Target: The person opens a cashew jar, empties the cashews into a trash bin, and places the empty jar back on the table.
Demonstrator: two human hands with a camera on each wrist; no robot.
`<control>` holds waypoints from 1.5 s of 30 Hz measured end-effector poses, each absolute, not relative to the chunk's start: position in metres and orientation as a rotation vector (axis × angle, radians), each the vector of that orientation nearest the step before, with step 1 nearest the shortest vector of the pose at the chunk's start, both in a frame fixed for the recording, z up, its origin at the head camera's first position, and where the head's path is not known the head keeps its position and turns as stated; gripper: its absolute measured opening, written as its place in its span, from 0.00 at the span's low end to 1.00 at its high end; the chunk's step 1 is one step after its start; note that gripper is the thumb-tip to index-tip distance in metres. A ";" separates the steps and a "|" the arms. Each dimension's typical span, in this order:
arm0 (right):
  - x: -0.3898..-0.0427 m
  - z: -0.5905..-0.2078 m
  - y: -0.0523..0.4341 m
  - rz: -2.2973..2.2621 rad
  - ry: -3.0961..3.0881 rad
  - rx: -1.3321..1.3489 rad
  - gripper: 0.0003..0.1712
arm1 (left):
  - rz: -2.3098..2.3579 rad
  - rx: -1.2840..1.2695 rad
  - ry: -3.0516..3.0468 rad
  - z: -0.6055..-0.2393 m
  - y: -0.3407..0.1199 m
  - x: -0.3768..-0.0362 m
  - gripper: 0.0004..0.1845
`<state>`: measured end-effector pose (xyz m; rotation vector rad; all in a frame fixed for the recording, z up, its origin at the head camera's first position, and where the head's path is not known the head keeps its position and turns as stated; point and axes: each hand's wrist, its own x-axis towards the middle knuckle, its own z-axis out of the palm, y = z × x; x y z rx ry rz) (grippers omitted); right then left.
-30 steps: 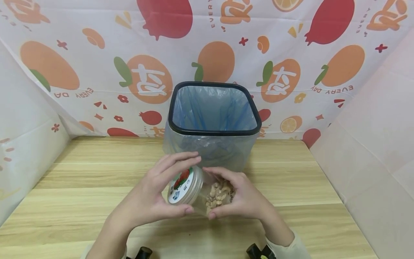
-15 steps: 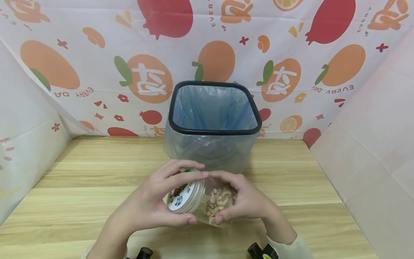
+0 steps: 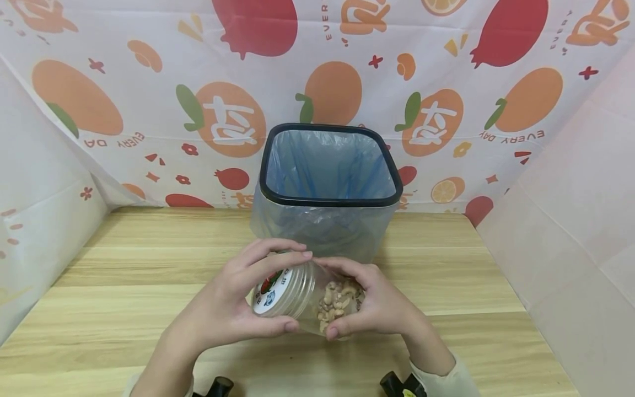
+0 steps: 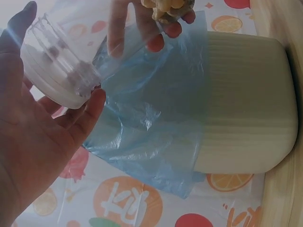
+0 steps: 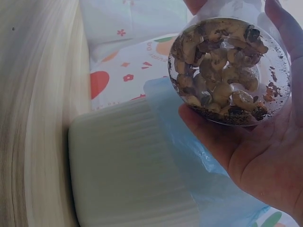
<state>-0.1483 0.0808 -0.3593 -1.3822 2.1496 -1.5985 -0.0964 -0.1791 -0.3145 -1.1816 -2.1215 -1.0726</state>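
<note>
Two hands hold one clear jar (image 3: 322,300) of cashews above the near bench (image 3: 124,286). On the left, the left hand (image 3: 233,303) curls its grip around the white lid (image 3: 270,292). On the right, the right hand (image 3: 377,306) grips the jar's base. Behind stands a bin (image 3: 329,165) with a blue liner.

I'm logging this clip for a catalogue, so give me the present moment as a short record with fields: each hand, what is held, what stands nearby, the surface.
left hand: grips the white lid of the jar
right hand: holds the jar's base end
jar: clear plastic, tipped sideways above the table, lid pointing left
contents: cashew nuts piled at the base end
bin: behind the hands, black rim, blue bag liner, nothing seen inside
surface: wooden table
</note>
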 end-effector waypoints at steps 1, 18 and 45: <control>-0.148 -0.359 0.081 -1.599 2.155 -1.373 0.49 | -1.077 -1.180 -2.119 -0.314 -0.179 -0.096 0.37; -0.148 -0.357 0.092 -1.629 2.193 -1.386 0.50 | -1.097 -1.162 -2.129 -0.317 -0.189 -0.104 0.36; -0.152 -0.350 0.100 -1.749 2.058 -1.397 0.52 | -1.024 -0.898 -2.252 -0.355 -0.240 -0.095 0.33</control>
